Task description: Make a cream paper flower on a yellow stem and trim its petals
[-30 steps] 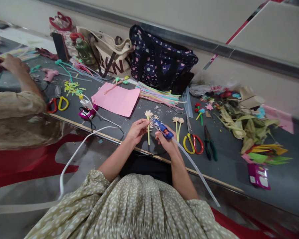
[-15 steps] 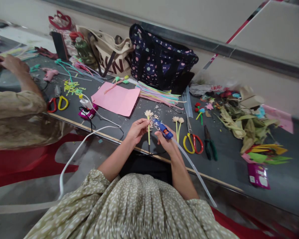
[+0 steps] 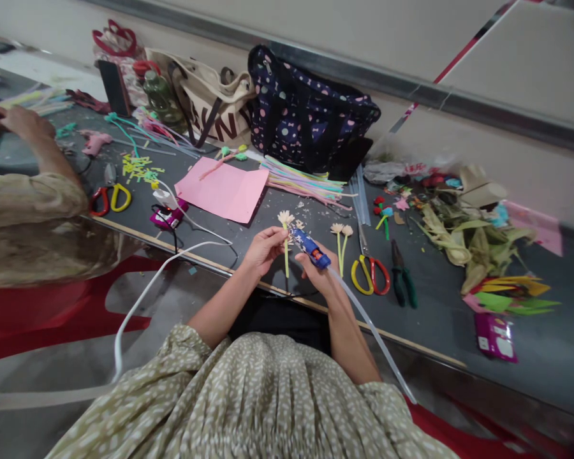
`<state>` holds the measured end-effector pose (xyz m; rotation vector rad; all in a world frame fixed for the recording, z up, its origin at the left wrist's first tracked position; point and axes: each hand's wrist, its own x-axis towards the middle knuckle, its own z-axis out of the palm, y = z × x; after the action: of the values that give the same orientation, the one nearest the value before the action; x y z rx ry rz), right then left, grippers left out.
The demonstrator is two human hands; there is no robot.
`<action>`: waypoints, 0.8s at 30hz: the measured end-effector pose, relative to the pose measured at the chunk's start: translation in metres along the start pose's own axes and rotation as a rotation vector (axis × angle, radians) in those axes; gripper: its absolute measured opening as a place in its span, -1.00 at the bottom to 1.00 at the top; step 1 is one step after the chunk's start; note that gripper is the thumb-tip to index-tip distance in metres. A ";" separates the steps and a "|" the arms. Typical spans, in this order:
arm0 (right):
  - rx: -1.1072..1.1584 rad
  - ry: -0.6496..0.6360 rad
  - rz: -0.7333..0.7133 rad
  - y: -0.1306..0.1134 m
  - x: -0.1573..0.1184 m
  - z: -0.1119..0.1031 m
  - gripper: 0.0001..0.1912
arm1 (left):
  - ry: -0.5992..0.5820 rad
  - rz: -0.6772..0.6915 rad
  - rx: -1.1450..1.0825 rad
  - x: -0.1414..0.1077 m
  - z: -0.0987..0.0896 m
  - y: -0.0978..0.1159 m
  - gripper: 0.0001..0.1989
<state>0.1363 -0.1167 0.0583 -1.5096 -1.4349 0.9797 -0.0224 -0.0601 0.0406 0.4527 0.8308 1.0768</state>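
Between the fingertips of my left hand (image 3: 264, 250) is the pale green stem of a craft flower (image 3: 286, 220) with cream petals, held upright. My right hand (image 3: 319, 271) is wrapped round a blue glue gun (image 3: 310, 247), and a long clear glue stick (image 3: 370, 325) trails from its back toward me. The gun's nozzle points at the flower head, close to it; whether they touch I cannot tell. Small cream petal pieces (image 3: 299, 224) lie on the table just behind. Two finished-looking cream flowers (image 3: 342, 231) with green stems rest to the right of my right hand.
Red-and-yellow scissors (image 3: 372, 275) and green-handled pliers (image 3: 404, 280) lie at right, before a heap of dried husks (image 3: 473, 248). Pink paper (image 3: 224, 191), pipe cleaners (image 3: 310, 182) and bags (image 3: 306, 115) are behind. A white cable (image 3: 143, 303) crosses the edge at left, near a co-worker's sleeve (image 3: 29, 223).
Hardly anything differs. The glue gun and my right hand have shifted very slightly to the left; the flower stays in my left fingers.
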 end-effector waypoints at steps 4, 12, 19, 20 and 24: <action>-0.013 -0.001 -0.007 -0.002 -0.001 0.000 -0.57 | -0.012 0.009 0.004 0.001 -0.001 -0.001 -0.67; -0.005 0.018 0.015 -0.001 0.000 -0.001 -0.55 | -0.012 0.012 0.015 0.000 0.000 0.000 -0.68; 0.000 0.018 -0.005 -0.001 -0.001 -0.001 -0.57 | -0.013 0.015 0.022 -0.001 0.001 0.002 -0.67; -0.002 0.017 0.001 -0.001 -0.001 -0.001 -0.57 | -0.016 0.015 0.023 -0.002 0.001 0.002 -0.67; 0.001 0.011 0.015 -0.004 -0.002 -0.002 -0.55 | -0.014 0.018 0.025 -0.002 0.001 0.002 -0.66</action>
<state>0.1364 -0.1183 0.0622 -1.5248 -1.4167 0.9797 -0.0230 -0.0612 0.0437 0.4894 0.8302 1.0792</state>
